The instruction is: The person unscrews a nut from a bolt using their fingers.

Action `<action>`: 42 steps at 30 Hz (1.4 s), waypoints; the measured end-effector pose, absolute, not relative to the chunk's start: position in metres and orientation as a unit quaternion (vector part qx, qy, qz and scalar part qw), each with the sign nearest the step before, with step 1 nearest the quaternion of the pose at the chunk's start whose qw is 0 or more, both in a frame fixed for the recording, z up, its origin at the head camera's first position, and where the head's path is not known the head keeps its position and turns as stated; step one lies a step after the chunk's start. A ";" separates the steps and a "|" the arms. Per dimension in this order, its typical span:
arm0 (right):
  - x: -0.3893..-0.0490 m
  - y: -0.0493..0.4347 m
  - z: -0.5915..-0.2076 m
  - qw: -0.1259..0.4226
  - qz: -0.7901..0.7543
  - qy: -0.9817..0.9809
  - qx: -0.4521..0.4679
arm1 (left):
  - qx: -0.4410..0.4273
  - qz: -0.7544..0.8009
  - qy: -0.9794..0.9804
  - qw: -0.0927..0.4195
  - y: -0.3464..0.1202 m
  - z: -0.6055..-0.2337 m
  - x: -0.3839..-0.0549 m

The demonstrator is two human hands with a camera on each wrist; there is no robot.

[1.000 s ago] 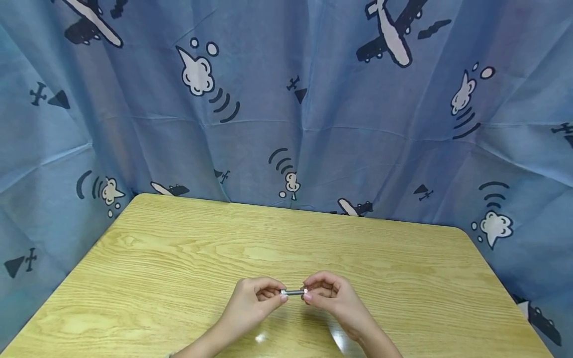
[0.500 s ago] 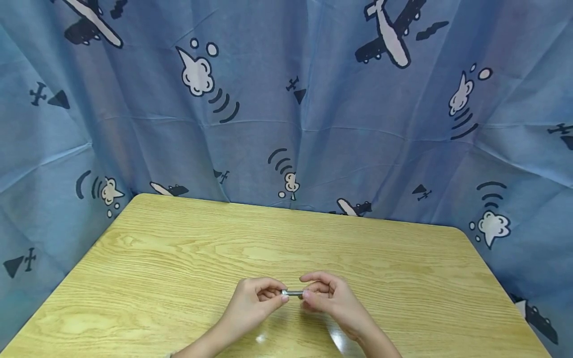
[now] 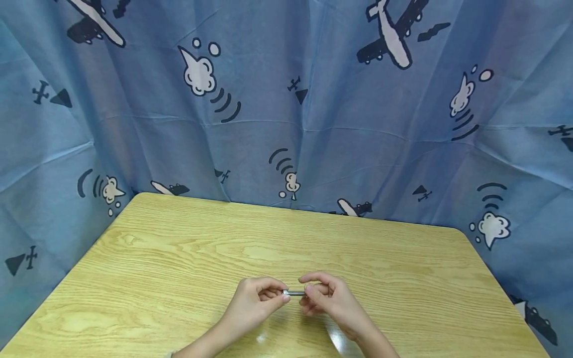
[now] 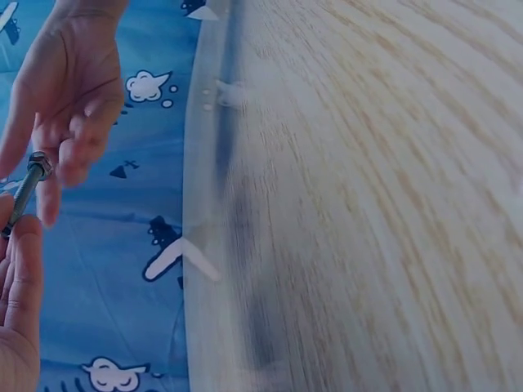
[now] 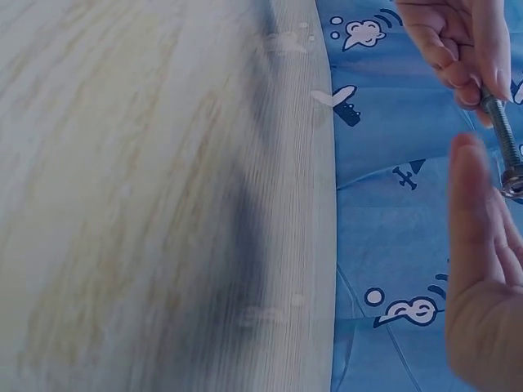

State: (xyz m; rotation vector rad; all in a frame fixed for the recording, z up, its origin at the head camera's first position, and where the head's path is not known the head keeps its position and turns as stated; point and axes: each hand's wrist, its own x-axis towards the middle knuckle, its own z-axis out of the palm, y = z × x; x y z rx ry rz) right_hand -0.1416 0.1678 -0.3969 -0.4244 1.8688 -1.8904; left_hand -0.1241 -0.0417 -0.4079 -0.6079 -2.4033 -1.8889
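Observation:
My left hand (image 3: pixel 255 301) pinches one end of a small metal bolt (image 3: pixel 295 293) between thumb and fingertips, holding it level above the table. Threads show along the shank in the right wrist view, and a hex nut (image 5: pixel 512 181) sits at the bolt's right end. Around that end is my right hand (image 3: pixel 333 301), its index finger stretched out and its other fingers loosely bent. From the left wrist view, the nut (image 4: pixel 39 163) shows between the right thumb and fingers, not pinched; whether the thumb touches it I cannot tell. The left fingertips hide the bolt's other end.
Both hands are over the front middle of a wood-grain table (image 3: pixel 179 248). A blue curtain (image 3: pixel 250 99) printed with planes and clouds hangs behind the table and along its sides.
A second ago the right thumb and fingers pinched the bolt's right end; since then they have parted and the index finger has lifted. The left hand keeps its pinch, nearly still.

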 end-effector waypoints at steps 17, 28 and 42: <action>-0.141 0.170 -0.398 0.206 -0.695 0.674 -0.141 | -0.177 -0.618 -0.766 0.000 -0.043 -0.409 -0.123; -0.141 0.170 -0.399 0.194 -0.699 0.669 -0.160 | -0.185 -0.609 -0.772 0.008 -0.044 -0.408 -0.122; -0.142 0.170 -0.401 0.229 -0.695 0.664 -0.156 | -0.183 -0.610 -0.771 0.007 -0.044 -0.408 -0.122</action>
